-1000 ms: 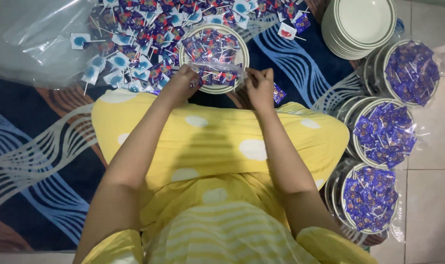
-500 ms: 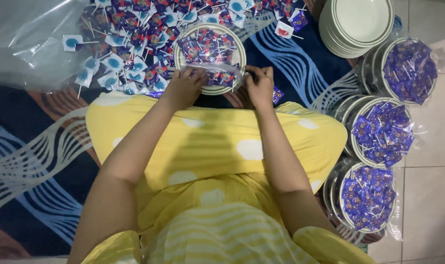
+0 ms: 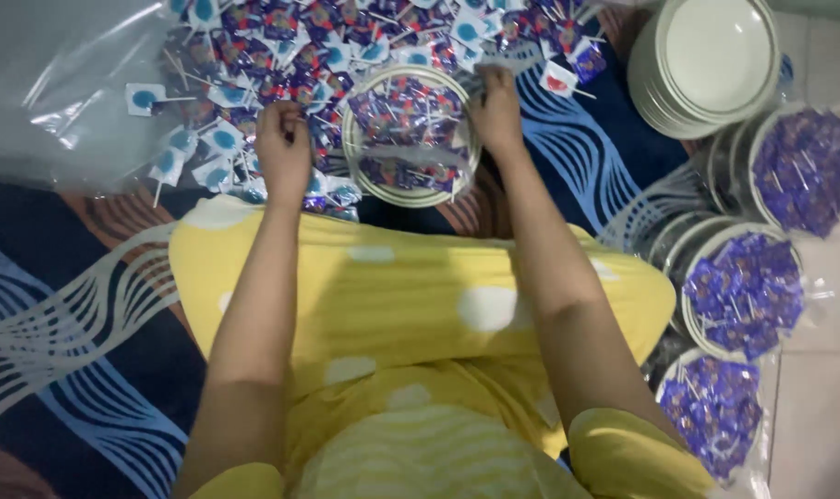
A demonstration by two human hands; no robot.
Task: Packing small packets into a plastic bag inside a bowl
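Your left hand (image 3: 284,148) clenched over loose lollipops (image 3: 253,55), right hand (image 3: 495,109) gripping bagged plate (image 3: 410,134) rim; a tug could spill it.

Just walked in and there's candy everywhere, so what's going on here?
A person in yellow sits on a patterned mat. The left hand rests in the pile of wrapped lollipops; the right hand touches the rim of a bagged plate of lollipops. Filled bagged plates and empty plates sit alongside.

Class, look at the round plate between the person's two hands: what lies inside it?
The round plate holds wrapped lollipops under clear plastic film; the plate's bottom is covered by them.
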